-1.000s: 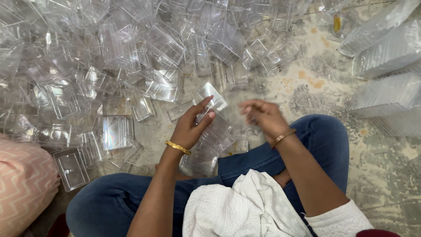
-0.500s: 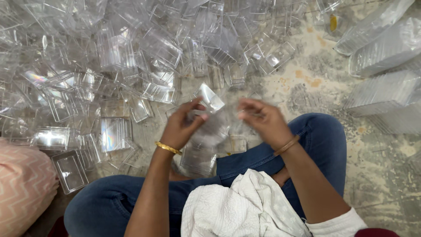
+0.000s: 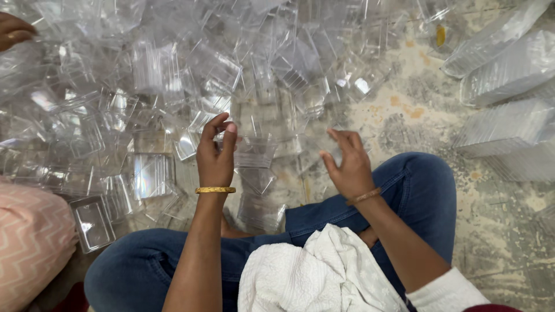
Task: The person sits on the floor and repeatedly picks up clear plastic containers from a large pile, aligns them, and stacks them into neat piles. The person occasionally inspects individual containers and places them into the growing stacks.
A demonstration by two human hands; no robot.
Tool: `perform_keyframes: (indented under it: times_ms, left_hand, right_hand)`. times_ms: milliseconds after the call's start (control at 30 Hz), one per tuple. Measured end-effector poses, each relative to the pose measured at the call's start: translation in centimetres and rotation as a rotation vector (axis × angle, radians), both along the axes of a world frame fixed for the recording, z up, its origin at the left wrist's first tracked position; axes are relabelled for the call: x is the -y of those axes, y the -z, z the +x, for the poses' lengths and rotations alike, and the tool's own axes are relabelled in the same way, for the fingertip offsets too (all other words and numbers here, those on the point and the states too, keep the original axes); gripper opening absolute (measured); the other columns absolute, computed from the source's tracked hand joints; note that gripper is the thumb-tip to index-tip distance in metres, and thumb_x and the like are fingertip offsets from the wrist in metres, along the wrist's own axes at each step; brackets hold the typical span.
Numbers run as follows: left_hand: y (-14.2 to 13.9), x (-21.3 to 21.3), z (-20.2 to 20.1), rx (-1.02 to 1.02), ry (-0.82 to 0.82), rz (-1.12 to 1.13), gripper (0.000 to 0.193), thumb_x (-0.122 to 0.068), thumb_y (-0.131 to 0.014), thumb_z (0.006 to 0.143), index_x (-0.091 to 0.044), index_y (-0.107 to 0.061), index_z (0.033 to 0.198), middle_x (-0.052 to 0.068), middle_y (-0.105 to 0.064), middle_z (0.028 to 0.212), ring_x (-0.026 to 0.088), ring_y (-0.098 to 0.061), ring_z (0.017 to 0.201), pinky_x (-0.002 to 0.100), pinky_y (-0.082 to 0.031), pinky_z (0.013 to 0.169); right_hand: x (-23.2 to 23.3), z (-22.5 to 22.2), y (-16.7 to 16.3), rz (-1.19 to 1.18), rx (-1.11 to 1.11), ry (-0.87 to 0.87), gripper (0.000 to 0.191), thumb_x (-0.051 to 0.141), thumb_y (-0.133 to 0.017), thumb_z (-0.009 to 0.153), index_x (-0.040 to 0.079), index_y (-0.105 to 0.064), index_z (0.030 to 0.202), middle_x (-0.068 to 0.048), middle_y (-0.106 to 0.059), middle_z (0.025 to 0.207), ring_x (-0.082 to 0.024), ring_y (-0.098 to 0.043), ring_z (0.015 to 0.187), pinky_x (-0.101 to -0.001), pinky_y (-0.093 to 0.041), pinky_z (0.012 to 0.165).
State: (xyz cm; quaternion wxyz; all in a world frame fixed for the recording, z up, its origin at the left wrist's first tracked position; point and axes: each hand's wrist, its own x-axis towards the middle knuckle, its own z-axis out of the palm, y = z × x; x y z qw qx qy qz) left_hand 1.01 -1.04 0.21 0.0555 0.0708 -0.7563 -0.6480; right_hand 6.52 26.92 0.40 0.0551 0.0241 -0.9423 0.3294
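Note:
I sit cross-legged on the floor in blue jeans. My left hand (image 3: 215, 155), with a gold bangle, pinches the left rim of a clear plastic container (image 3: 255, 151) that sits on top of a short stack of clear containers (image 3: 260, 202) between my knees. To the right of that container my right hand (image 3: 347, 164) hovers, fingers spread, holding nothing. A large heap of loose clear plastic containers (image 3: 173, 75) covers the floor in front of me.
Wrapped rows of stacked clear containers (image 3: 506, 66) lie at the right on the worn concrete floor (image 3: 404, 110). A white cloth (image 3: 315, 274) is on my lap. A pink patterned cushion (image 3: 29, 242) sits at the left. Another person's hand (image 3: 14, 32) shows at the top left.
Both hands held a clear container together before; now the right hand has let go and moved off to the right. The container has come down onto the stack.

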Motion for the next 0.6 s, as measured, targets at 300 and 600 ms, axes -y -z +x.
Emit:
perform_keyframes:
  times_ms: [300, 600]
  left_hand:
    - [0.1, 1.6, -0.3, 0.191, -0.22, 0.026, 0.036, -0.029, -0.059, 0.1, -0.007, -0.062, 0.128, 0.007, -0.066, 0.116, 0.015, -0.074, 0.077, 0.027, -0.057, 0.066]
    - [-0.3, 1.5, -0.5, 0.15, -0.216, 0.04, 0.036, -0.026, -0.061, 0.098, -0.007, -0.061, 0.129, 0.007, -0.063, 0.112, 0.014, -0.072, 0.075, 0.027, -0.053, 0.061]
  right_hand:
    - [6.4, 5.6, 1.0, -0.186, 0.118, -0.268, 0.047, 0.02, -0.079, 0.083, 0.003, -0.06, 0.123, -0.015, -0.062, 0.12, -0.035, -0.063, 0.114, -0.0418, -0.053, 0.093]
    - [4.0, 4.5, 1.7, -0.313, 0.389, -0.401, 0.039, 0.016, -0.072, 0.089, 0.004, -0.062, 0.125, -0.013, -0.067, 0.115, -0.026, -0.07, 0.108, -0.0359, -0.058, 0.092]
